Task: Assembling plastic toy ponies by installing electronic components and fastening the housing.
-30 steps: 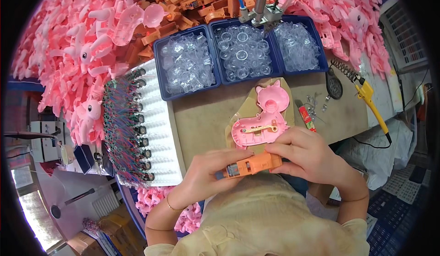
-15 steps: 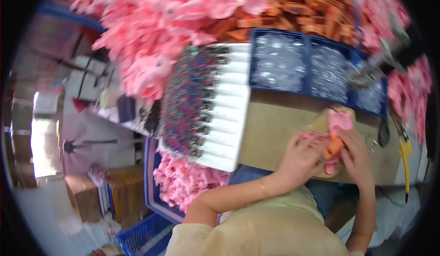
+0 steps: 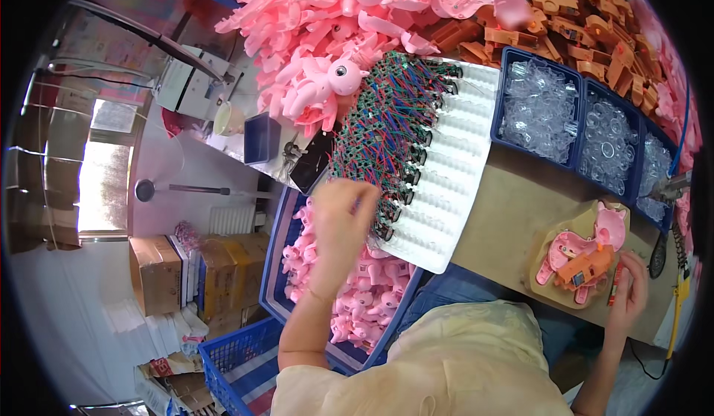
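Note:
My left hand (image 3: pixel 348 206) is over the lower left edge of a heap of thin red, green and blue wires (image 3: pixel 383 129) on a white ridged tray (image 3: pixel 439 230). Its fingers are pinched; what lies between them is hidden. At the right, my right hand (image 3: pixel 631 293) is beside a tan holding block (image 3: pixel 539 278), its fingers curled about a thin red stick-like piece (image 3: pixel 615 282). In the block rest pink toy shell halves (image 3: pixel 610 226) with an orange plastic casing (image 3: pixel 584 269) on top.
Pink toy parts (image 3: pixel 312 88) and orange casings (image 3: pixel 610 44) are heaped at the back. Blue bins (image 3: pixel 573 167) hold clear plastic pieces. A blue crate (image 3: pixel 271 289) of pink toys stands below the tray. A yellow-handled tool (image 3: pixel 680 297) hangs at the right.
My left hand has left the block and moved left to the wires. My right hand has drawn back to the block's right side. The view has shifted, and the block now shows openly.

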`<control>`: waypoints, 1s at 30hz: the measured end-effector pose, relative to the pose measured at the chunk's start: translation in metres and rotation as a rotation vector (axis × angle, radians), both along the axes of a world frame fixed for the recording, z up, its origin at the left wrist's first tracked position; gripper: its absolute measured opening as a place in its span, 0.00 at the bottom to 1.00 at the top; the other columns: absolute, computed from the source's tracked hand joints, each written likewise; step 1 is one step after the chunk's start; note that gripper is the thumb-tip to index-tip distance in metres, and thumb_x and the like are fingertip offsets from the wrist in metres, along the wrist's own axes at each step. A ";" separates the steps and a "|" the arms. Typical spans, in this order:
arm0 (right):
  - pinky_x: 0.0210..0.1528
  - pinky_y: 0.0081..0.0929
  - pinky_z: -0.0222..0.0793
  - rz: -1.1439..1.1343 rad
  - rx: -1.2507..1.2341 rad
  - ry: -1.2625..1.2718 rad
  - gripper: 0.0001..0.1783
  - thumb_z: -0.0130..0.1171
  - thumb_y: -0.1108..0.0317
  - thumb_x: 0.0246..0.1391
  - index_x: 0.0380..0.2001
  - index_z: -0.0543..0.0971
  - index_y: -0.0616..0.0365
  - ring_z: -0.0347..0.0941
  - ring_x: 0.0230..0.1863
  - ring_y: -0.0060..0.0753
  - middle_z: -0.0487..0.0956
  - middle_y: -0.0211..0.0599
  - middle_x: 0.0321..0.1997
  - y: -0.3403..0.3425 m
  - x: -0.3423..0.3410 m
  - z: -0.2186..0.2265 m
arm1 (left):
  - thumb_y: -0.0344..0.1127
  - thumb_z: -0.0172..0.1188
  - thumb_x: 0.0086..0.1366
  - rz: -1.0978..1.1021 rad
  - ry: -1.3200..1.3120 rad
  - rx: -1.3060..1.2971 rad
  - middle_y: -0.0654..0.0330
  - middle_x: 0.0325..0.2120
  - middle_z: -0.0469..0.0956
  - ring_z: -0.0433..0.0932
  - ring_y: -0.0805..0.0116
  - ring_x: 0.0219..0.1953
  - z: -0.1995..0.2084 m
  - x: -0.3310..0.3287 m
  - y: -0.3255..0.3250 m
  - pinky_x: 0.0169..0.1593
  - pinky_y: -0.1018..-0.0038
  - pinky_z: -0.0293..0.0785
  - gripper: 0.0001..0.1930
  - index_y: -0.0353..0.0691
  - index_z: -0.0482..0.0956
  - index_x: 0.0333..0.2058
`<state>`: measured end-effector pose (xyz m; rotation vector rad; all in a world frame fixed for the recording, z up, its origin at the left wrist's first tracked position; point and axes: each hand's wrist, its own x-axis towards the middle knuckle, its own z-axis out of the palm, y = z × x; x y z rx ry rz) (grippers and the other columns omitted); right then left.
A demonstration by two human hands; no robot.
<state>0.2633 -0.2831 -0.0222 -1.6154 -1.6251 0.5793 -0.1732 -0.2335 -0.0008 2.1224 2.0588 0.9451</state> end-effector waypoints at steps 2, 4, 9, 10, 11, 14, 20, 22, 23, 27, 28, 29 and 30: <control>0.54 0.27 0.60 0.043 -0.023 -0.005 0.10 0.45 0.76 0.58 0.40 0.74 0.66 0.69 0.50 0.34 0.74 0.42 0.46 0.006 -0.009 0.006 | 0.32 0.64 0.51 0.103 0.151 0.015 0.59 0.27 0.75 0.72 0.58 0.35 0.003 -0.025 0.010 0.41 0.66 0.65 0.05 0.40 0.80 0.27; 0.54 0.25 0.60 0.082 -0.050 -0.018 0.10 0.44 0.76 0.59 0.39 0.74 0.67 0.69 0.49 0.33 0.73 0.41 0.45 0.010 -0.019 0.011 | 0.32 0.64 0.50 0.092 0.221 -0.031 0.59 0.28 0.74 0.71 0.58 0.36 -0.009 -0.032 0.030 0.41 0.66 0.65 0.05 0.40 0.79 0.27; 0.51 0.23 0.62 0.065 -0.051 0.031 0.09 0.44 0.76 0.58 0.38 0.74 0.67 0.69 0.48 0.30 0.74 0.40 0.44 0.002 -0.025 0.020 | 0.30 0.64 0.49 -0.004 0.380 -0.017 0.60 0.33 0.72 0.70 0.58 0.38 0.000 -0.011 0.037 0.43 0.65 0.66 0.08 0.39 0.75 0.27; 0.51 0.23 0.62 0.055 -0.052 0.022 0.09 0.44 0.76 0.58 0.38 0.74 0.67 0.69 0.48 0.30 0.74 0.40 0.44 0.000 -0.023 0.020 | 0.30 0.64 0.49 -0.014 0.370 -0.016 0.60 0.33 0.72 0.70 0.58 0.38 -0.002 -0.009 0.035 0.43 0.65 0.66 0.08 0.39 0.75 0.27; 0.50 0.22 0.62 0.052 -0.025 0.014 0.09 0.45 0.76 0.58 0.38 0.74 0.66 0.69 0.47 0.29 0.74 0.39 0.44 -0.002 -0.021 0.021 | 0.30 0.63 0.48 -0.094 0.400 0.038 0.60 0.34 0.72 0.70 0.58 0.39 -0.002 -0.008 0.033 0.42 0.66 0.67 0.08 0.39 0.75 0.27; 0.48 0.21 0.63 0.032 -0.018 0.017 0.09 0.46 0.76 0.58 0.38 0.74 0.66 0.69 0.45 0.27 0.74 0.38 0.43 -0.003 -0.019 0.021 | 0.28 0.63 0.50 -0.212 0.334 0.073 0.60 0.31 0.74 0.73 0.58 0.36 -0.003 -0.011 0.034 0.39 0.69 0.71 0.07 0.37 0.75 0.29; 0.45 0.20 0.63 0.033 -0.042 0.116 0.08 0.46 0.75 0.58 0.36 0.75 0.66 0.69 0.41 0.24 0.74 0.36 0.38 0.000 -0.026 0.022 | 0.28 0.59 0.59 -0.129 -0.856 -0.507 0.69 0.22 0.71 0.69 0.82 0.26 -0.005 -0.031 0.039 0.33 0.83 0.65 0.11 0.36 0.76 0.42; 0.44 0.19 0.64 0.032 -0.065 0.162 0.08 0.47 0.75 0.58 0.36 0.75 0.66 0.69 0.40 0.24 0.74 0.35 0.37 0.001 -0.032 0.024 | 0.28 0.57 0.61 -0.219 -1.371 -0.403 0.70 0.26 0.72 0.70 0.82 0.27 0.004 -0.036 0.039 0.33 0.86 0.66 0.14 0.35 0.74 0.46; 0.43 0.19 0.64 0.034 -0.052 0.181 0.08 0.47 0.75 0.58 0.35 0.75 0.66 0.69 0.39 0.23 0.74 0.34 0.36 0.001 -0.036 0.026 | 0.28 0.56 0.61 -0.207 -1.417 -0.328 0.68 0.28 0.74 0.71 0.82 0.28 0.011 -0.036 0.037 0.34 0.85 0.68 0.13 0.35 0.74 0.46; 0.40 0.20 0.65 0.151 -0.002 0.207 0.06 0.50 0.74 0.56 0.34 0.76 0.64 0.71 0.36 0.24 0.75 0.35 0.34 0.000 -0.070 0.043 | 0.31 0.56 0.62 -0.173 -1.291 -0.325 0.64 0.31 0.77 0.75 0.80 0.30 0.011 -0.035 0.028 0.35 0.84 0.71 0.11 0.34 0.76 0.43; 0.40 0.20 0.66 0.234 -0.025 0.208 0.06 0.51 0.75 0.55 0.34 0.76 0.64 0.72 0.35 0.25 0.76 0.35 0.34 -0.002 -0.080 0.049 | 0.32 0.56 0.62 -0.167 -1.153 -0.406 0.63 0.30 0.78 0.75 0.80 0.30 0.003 -0.037 0.026 0.35 0.84 0.71 0.10 0.35 0.76 0.41; 0.39 0.21 0.66 0.305 -0.015 0.103 0.06 0.53 0.75 0.53 0.34 0.76 0.64 0.72 0.35 0.27 0.76 0.36 0.33 -0.003 -0.091 0.054 | 0.33 0.58 0.61 -0.104 -1.180 -0.434 0.63 0.28 0.77 0.74 0.79 0.30 0.001 -0.025 0.024 0.35 0.83 0.70 0.08 0.36 0.77 0.37; 0.39 0.22 0.67 0.375 -0.007 -0.004 0.06 0.54 0.75 0.52 0.33 0.77 0.64 0.73 0.35 0.28 0.77 0.37 0.32 -0.004 -0.101 0.058 | 0.32 0.58 0.61 -0.153 -1.324 -0.442 0.63 0.28 0.78 0.74 0.79 0.29 -0.002 -0.014 0.021 0.35 0.82 0.71 0.06 0.37 0.76 0.34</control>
